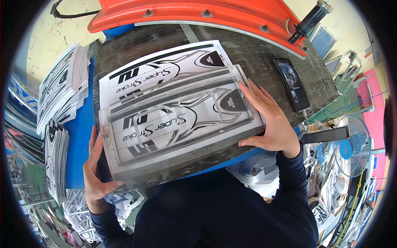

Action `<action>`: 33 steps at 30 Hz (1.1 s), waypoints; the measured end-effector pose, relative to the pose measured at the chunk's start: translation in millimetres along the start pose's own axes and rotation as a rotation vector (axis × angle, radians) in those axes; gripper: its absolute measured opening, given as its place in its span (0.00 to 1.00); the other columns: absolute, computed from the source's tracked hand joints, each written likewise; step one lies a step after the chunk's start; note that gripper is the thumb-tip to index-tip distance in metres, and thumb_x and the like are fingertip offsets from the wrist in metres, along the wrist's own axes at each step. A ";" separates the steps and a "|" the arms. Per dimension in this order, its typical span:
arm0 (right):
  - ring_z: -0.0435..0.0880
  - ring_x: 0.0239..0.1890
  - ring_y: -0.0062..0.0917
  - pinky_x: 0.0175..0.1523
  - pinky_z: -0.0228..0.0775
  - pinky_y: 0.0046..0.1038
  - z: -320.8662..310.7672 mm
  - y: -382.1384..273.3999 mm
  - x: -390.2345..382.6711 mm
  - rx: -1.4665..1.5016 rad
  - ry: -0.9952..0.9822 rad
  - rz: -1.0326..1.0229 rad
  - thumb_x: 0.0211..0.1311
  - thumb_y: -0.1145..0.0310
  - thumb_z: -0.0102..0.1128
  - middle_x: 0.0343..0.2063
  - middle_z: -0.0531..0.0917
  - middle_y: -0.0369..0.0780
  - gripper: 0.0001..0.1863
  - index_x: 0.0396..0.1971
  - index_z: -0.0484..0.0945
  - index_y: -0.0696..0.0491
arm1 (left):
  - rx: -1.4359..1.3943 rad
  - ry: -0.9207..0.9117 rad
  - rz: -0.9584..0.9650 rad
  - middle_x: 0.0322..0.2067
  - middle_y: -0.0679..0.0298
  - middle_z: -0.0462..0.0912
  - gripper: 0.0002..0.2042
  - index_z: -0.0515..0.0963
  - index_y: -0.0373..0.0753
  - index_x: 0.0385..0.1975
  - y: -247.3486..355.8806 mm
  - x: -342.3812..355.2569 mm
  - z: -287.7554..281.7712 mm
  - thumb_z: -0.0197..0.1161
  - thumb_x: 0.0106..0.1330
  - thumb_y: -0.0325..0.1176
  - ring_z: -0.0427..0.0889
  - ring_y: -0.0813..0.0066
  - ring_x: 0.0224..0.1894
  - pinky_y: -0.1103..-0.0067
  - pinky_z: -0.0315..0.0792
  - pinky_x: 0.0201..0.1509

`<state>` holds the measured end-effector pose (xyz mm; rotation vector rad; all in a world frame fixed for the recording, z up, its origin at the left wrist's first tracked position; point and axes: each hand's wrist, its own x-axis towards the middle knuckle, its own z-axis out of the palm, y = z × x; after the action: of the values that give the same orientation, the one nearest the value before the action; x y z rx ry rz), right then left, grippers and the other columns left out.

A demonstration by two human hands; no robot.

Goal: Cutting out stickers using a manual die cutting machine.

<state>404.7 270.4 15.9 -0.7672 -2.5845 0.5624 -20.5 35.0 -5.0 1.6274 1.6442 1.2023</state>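
A clear plastic template plate (178, 126) with cut-out slots lies on top of a black, white and grey printed sheet (165, 70) on the dark worktable (264, 53). My left hand (94, 167) presses flat against the plate's left end, fingers spread. My right hand (271, 120) lies flat on the plate's right end, palm down with the fingers pointing away from me. Neither hand grips anything; both only touch the plate's edges. Dark blue sleeves cover my forearms.
A black phone (291, 82) lies on the table to the right. An orange machine guard (198, 14) curves along the far edge. Stacks of printed sheets (62, 87) pile up at left, with offcuts below. A blue fan (351, 146) stands at right.
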 end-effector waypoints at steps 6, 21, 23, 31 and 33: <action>0.58 0.80 0.53 0.81 0.50 0.53 -1.4 -0.7 1.8 -0.014 -0.001 -0.024 0.38 0.47 0.87 0.76 0.67 0.50 0.67 0.80 0.60 0.54 | 0.159 -0.046 0.014 0.77 0.48 0.67 0.61 0.64 0.32 0.77 5.6 -5.0 -5.4 0.86 0.35 0.40 0.46 0.45 0.85 0.50 0.33 0.83; 0.67 0.77 0.52 0.82 0.48 0.51 5.1 3.6 0.2 0.052 0.020 0.031 0.40 0.38 0.81 0.75 0.67 0.56 0.67 0.79 0.61 0.57 | 0.169 -0.113 0.024 0.81 0.58 0.59 0.61 0.59 0.39 0.81 10.4 -4.2 -9.1 0.88 0.42 0.39 0.40 0.48 0.86 0.46 0.28 0.83; 0.67 0.77 0.53 0.82 0.48 0.51 4.5 3.1 0.5 0.047 0.020 0.030 0.41 0.37 0.80 0.75 0.67 0.56 0.67 0.79 0.61 0.57 | 0.175 -0.115 0.016 0.81 0.58 0.59 0.61 0.60 0.39 0.80 10.1 -4.4 -9.6 0.88 0.42 0.39 0.40 0.48 0.86 0.46 0.28 0.83; 0.67 0.77 0.53 0.82 0.48 0.52 5.7 4.2 -0.3 0.046 0.030 0.032 0.41 0.37 0.80 0.75 0.68 0.56 0.66 0.79 0.61 0.56 | 0.185 -0.109 0.015 0.81 0.60 0.60 0.60 0.60 0.40 0.81 13.0 -4.4 -8.7 0.88 0.42 0.37 0.41 0.49 0.86 0.46 0.29 0.83; 0.67 0.77 0.53 0.82 0.48 0.53 5.6 4.6 0.0 0.039 0.027 0.014 0.42 0.37 0.80 0.75 0.67 0.56 0.66 0.79 0.61 0.56 | 0.191 -0.107 0.014 0.81 0.60 0.60 0.60 0.59 0.40 0.81 14.1 -4.6 -8.3 0.88 0.42 0.36 0.41 0.49 0.86 0.46 0.29 0.83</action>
<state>404.1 272.5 9.0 -0.7758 -2.5376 0.6012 -20.0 27.0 10.0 1.7886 1.7259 0.9714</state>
